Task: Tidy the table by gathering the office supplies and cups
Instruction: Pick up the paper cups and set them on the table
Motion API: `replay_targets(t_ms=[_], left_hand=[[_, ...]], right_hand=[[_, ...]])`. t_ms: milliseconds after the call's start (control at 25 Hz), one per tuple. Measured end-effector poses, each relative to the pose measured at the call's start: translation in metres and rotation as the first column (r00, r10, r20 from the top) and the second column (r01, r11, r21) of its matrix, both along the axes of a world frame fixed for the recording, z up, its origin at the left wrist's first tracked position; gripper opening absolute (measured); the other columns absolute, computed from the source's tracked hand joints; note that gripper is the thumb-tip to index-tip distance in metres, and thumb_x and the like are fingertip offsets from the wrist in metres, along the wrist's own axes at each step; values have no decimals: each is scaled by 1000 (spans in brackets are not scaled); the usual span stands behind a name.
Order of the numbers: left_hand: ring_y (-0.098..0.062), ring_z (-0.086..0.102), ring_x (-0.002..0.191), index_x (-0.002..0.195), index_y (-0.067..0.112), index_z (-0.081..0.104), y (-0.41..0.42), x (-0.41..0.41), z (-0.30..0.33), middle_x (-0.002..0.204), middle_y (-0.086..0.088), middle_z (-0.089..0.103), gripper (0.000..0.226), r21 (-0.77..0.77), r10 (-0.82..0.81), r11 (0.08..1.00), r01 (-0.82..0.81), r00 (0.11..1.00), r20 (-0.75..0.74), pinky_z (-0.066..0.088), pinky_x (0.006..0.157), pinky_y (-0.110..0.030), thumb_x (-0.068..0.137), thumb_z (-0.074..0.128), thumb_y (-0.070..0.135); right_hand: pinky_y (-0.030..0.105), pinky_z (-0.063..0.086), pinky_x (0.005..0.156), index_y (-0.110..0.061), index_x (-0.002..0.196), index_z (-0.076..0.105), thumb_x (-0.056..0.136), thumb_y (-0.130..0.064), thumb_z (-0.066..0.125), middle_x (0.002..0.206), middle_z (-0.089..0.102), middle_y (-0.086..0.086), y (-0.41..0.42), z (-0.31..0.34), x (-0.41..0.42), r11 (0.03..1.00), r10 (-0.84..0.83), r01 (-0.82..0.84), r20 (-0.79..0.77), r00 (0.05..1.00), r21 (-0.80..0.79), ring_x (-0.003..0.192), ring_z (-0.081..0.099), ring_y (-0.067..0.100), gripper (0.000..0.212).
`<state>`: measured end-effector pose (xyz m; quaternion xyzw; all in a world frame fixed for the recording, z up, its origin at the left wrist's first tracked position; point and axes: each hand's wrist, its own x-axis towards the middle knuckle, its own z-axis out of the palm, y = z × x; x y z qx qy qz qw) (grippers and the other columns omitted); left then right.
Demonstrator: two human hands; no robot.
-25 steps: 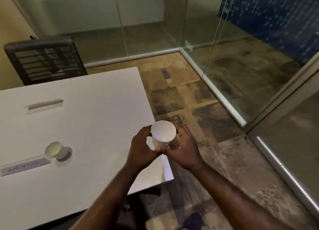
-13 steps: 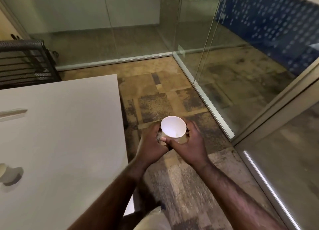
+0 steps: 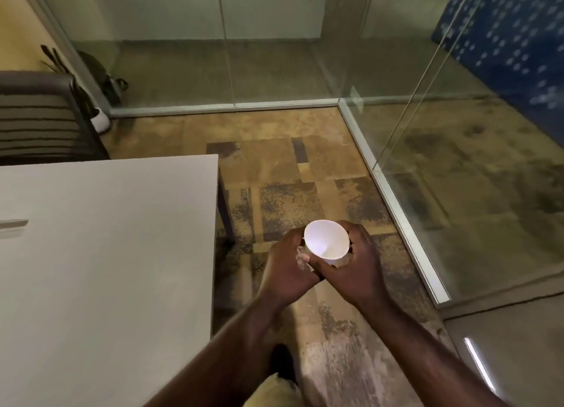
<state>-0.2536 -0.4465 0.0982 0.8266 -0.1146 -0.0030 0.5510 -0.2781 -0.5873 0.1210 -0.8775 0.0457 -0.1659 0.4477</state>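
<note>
A white paper cup (image 3: 326, 238) is held upright and empty between both hands, over the carpet to the right of the white table (image 3: 106, 254). My left hand (image 3: 287, 269) wraps its left side. From the right and below, my right hand (image 3: 354, 269) closes on it. A flat light strip (image 3: 13, 224) lies on the table at the left edge of the view. The cup's lower part is hidden by my fingers.
A dark slatted chair (image 3: 39, 119) stands behind the table's far edge. Glass walls (image 3: 274, 55) close off the back and right, on a metal floor rail (image 3: 406, 226). Patterned carpet lies between table and glass. My shoe (image 3: 282, 364) shows below.
My view and both hands have swung right, away from the table; the cup lying on the table and the labelled strip have left the frame. The grip on the cup is unchanged.
</note>
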Motion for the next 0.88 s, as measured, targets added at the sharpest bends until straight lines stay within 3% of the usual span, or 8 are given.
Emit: replay_targets(t_ms=[160, 360, 440, 600, 720, 880], left_hand=[[9, 53, 102, 121, 34, 53, 4, 69, 2, 112, 30, 52, 65, 26, 22, 999, -23, 1000, 10, 42, 81, -6, 65, 86, 32], [3, 57, 101, 125, 25, 53, 18, 154, -2, 122, 9, 59, 73, 125, 65, 990, -73, 996, 64, 46, 80, -9, 62, 85, 43], [-2, 58, 100, 124, 25, 53, 22, 192, -7, 121, 11, 59, 72, 156, 107, 980, -121, 990, 96, 51, 82, -18, 63, 83, 47], [1, 58, 103, 126, 30, 51, 21, 267, -10, 124, 18, 55, 70, 183, 197, 960, -214, 975, 107, 50, 84, -17, 67, 79, 54], [3, 57, 102, 128, 32, 49, 18, 320, -9, 123, 18, 55, 70, 188, 300, 930, -314, 949, 102, 50, 84, -18, 68, 78, 56], [2, 58, 101, 128, 31, 50, 19, 373, -5, 120, 16, 57, 72, 193, 441, 869, -455, 890, 114, 53, 84, -26, 68, 73, 62]], right_hand=[[9, 42, 75, -21, 117, 57, 51, -62, 79, 112, 58, -9, -5, 3, 78, 999, 40, -40, 10, 999, 3, 100, 55, 9, 80], [17, 43, 72, -15, 116, 60, 51, -59, 83, 111, 61, -3, -19, 6, 179, 995, 101, -101, 41, 994, -19, 99, 54, 11, 82], [20, 44, 74, -16, 116, 59, 53, -64, 78, 111, 59, -7, -22, 4, 223, 988, 156, -155, 50, 987, -27, 99, 53, 9, 81], [10, 39, 75, -17, 117, 57, 57, -66, 74, 110, 58, -6, -23, -6, 317, 950, 311, -310, 66, 948, -21, 98, 52, 6, 79], [15, 42, 76, -15, 117, 57, 58, -64, 76, 111, 61, 1, -29, -2, 391, 909, 417, -416, 55, 907, -27, 98, 54, 8, 79], [17, 44, 77, -13, 118, 57, 59, -66, 73, 110, 55, -6, -37, 5, 480, 858, 513, -512, 89, 854, -39, 99, 54, 10, 81]])
